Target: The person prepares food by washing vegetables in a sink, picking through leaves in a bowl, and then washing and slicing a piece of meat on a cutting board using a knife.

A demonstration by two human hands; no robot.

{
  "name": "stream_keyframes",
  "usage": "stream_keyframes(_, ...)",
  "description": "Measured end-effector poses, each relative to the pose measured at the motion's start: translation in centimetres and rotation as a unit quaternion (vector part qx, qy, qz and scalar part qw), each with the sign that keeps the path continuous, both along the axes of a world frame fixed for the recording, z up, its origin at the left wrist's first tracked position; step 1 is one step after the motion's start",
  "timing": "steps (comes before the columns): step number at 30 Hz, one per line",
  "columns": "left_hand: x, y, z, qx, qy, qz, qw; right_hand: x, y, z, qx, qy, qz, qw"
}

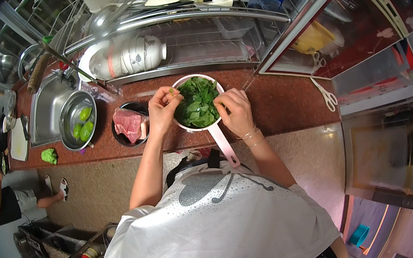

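Note:
A pink plastic colander with a long handle (222,142) stands on the red countertop, full of green leaves (197,103). Over its left rim is my left hand (164,107), thumb and fingertips pinched on a small green bit, perhaps a leaf piece. My right hand (234,108) is at the right rim with its fingers curled; whether something thin is between the fingertips cannot be seen. Just left of my left hand, a black bowl (117,138) holds raw meat (128,125). Farther left, a steel bowl (94,131) contains several green fruits or vegetables (86,131).
A sink (40,110) lies at the left, near a green scrunched cloth or scrubber (49,156) and a cutting board (19,140). White scissors (328,98) lie at the right. A metal dish rack (183,70) runs behind. Another person (2,200) stands at far left.

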State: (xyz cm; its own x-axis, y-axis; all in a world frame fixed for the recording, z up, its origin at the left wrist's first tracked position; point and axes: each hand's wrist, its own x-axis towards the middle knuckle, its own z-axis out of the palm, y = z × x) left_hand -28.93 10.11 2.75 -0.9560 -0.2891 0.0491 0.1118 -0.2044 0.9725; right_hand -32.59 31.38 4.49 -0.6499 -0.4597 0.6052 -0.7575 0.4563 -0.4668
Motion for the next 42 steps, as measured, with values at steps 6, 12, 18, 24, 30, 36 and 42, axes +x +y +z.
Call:
stream_keyframes(6,1.1,-0.5,-0.2,-0.022,-0.018,0.013,0.999,0.6,0.4,0.8,-0.006,0.020,-0.007,1.000)
stream_keyframes(12,2.0,-1.0,0.1,-0.014,-0.046,-0.005,0.999,1.7,-0.1,1.5,-0.104,-0.056,-0.006,0.993)
stream_keyframes(18,3.0,1.6,1.9,0.017,-0.055,-0.090,0.994,3.1,-0.3,1.6,-0.120,-0.101,0.042,0.987)
stream_keyframes(24,5.0,5.5,0.7,0.013,-0.063,-0.190,0.980,2.9,2.3,1.5,-0.101,-0.130,0.022,0.986)
stream_keyframes(30,10.3,3.8,0.0,0.019,-0.130,-0.106,0.986,3.2,3.3,1.0,-0.094,-0.143,0.080,0.982)
stream_keyframes(36,22.1,-0.3,-3.6,0.124,-0.246,0.085,0.957,3.0,4.1,0.0,-0.088,-0.125,0.093,0.984)
stream_keyframes(42,33.4,-6.0,-15.8,0.186,-0.371,0.328,0.849,3.8,5.0,1.0,-0.067,-0.077,0.060,0.993)
